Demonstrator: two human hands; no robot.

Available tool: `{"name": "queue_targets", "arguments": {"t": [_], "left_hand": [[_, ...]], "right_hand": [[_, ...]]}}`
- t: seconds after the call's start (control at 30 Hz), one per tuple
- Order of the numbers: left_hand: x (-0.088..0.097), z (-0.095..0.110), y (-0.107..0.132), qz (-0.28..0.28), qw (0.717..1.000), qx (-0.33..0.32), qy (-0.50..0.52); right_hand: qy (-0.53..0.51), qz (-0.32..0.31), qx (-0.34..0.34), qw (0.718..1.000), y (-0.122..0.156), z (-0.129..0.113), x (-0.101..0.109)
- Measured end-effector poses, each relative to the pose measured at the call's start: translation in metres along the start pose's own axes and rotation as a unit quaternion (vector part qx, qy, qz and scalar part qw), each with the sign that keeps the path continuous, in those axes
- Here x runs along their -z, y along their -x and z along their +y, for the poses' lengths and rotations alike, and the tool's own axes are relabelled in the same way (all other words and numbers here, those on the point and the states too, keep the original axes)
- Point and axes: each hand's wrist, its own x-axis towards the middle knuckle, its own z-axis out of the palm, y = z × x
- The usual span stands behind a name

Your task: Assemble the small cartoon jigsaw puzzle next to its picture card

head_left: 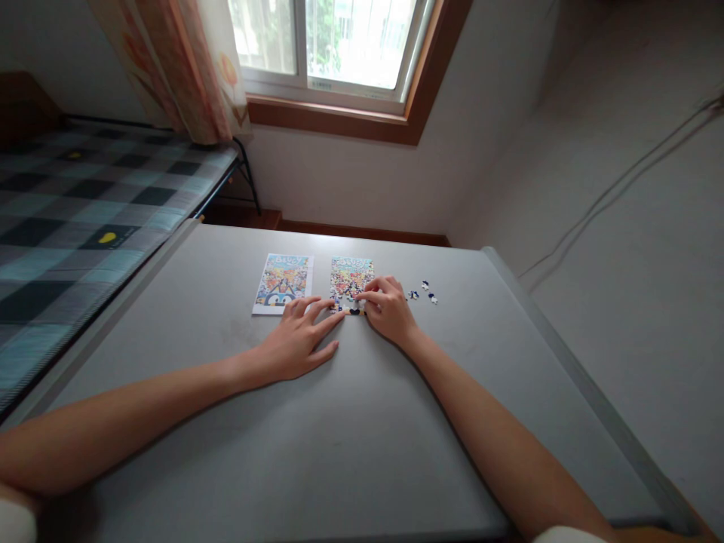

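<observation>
A small colourful jigsaw puzzle [351, 277] lies partly assembled on the grey table [339, 437]. To its left lies a printed reference picture [283, 282]. My left hand [299, 339] rests flat on the table with fingers stretched out, fingertips touching the puzzle's lower left edge. My right hand [389, 308] has its fingers curled and pinched at the puzzle's bottom right edge; what they press is too small to make out. A few loose puzzle pieces [425, 292] lie just right of my right hand.
A bed with a checked blue cover [73, 219] stands against the table's left side. A window [333, 45] with a patterned curtain [181, 68] is beyond the table. A cable [616, 188] runs along the right wall.
</observation>
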Motion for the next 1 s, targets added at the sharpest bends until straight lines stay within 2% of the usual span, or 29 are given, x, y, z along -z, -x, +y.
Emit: {"name": "queue_targets", "arguments": {"t": [0.13,0.33,0.8,0.9,1.0], "left_hand": [[-0.0004,-0.0001,0.0,0.008,1.0,0.0,0.008],[-0.0002,0.0002,-0.0007,0.014,1.0,-0.003,0.015],[-0.0007,-0.0003,-0.0008,0.013,1.0,-0.003,0.018],[-0.0008,-0.0006,-0.0007,0.016,1.0,-0.002,0.022],[-0.0006,-0.0006,-0.0007,0.017,1.0,-0.003,0.022]], "right_hand": [[0.038,-0.037,0.051,0.997,-0.0001,-0.0031,0.0034],[0.052,-0.058,0.087,0.993,0.0005,-0.0048,0.0048],[0.038,-0.074,0.062,0.995,-0.0005,-0.0104,0.0054],[0.008,-0.04,0.041,0.998,0.0001,-0.0084,0.0038],[-0.023,0.047,-0.015,0.999,0.0,-0.0033,0.0037]]}}
